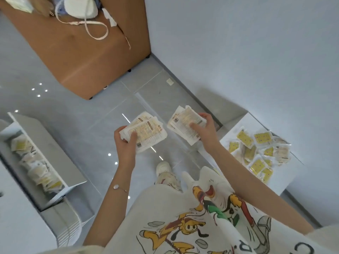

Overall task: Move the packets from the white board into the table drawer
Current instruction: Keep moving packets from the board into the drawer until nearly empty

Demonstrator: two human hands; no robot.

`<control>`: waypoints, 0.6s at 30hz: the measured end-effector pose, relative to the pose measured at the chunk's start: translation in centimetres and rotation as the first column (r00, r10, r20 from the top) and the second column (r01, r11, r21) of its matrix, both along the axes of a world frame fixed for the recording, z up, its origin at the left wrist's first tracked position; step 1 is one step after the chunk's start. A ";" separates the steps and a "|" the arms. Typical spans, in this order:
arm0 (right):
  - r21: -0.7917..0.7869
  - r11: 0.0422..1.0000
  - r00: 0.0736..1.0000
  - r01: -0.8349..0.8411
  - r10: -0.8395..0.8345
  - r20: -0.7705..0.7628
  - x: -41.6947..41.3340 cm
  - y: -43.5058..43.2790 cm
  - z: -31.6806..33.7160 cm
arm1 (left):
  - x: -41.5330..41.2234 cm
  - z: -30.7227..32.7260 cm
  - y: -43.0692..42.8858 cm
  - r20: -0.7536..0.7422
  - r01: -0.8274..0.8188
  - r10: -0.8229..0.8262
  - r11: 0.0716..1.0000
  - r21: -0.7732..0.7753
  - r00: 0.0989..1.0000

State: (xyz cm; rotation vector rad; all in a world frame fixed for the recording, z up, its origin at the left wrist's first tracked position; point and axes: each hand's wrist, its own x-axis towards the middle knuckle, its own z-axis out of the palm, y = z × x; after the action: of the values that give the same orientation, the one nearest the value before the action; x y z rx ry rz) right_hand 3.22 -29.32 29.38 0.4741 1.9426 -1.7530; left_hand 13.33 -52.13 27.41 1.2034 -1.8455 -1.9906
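Carry step in full swing: the person stands between the two stations with a load in each hand, both held over the grey tiled floor [102, 114]. The left hand [126, 142] grips a fanned stack of packets [148, 132], thumb pressed flat on top and fingers curled beneath its near edge. The right hand [206, 130] does the same with a second stack [183, 121], thumb across the printed face and fingers wrapped round the far edge. Neither hand is spread; both are clamped on their loads, and the two stacks sit near each other without touching.

Off to the right, the white board [282, 180] carries a loose heap of yellow packets [258, 151], so by my reckoning the job is well short of finished. Away to the left, the drawer [47, 140] stands pulled open with what looks like a row of packets [34, 162] already inside, though that corner is blurred.

The next move, as I judge it, calls for a swing left and both stacks lowered into the open drawer, kept squeezed so the slippery fans don't slide apart, then a return for the heap on the board.
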 end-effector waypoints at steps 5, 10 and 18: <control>-0.011 0.995 0.995 -0.102 0.102 -0.003 -1.5 -8.3 1.1 | 1.6 1.0 -7.3 0.002 -0.171 0.171 0.985 0.023 0.985; -0.036 0.972 0.973 -0.233 0.232 -0.016 -3.0 -14.9 1.4 | 2.8 0.8 -12.1 -0.002 -0.392 0.394 0.917 0.076 0.919; -0.063 0.898 0.900 -0.436 0.437 -0.010 -6.4 -24.0 -0.1 | 3.7 -0.8 -16.8 0.002 -0.613 0.616 0.783 0.102 0.788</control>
State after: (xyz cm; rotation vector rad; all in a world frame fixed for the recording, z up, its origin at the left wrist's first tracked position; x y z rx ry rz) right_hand -3.17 -53.30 29.28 0.0093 1.8073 -1.5097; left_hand 17.01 -68.96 26.64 1.5395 -1.1200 -1.7054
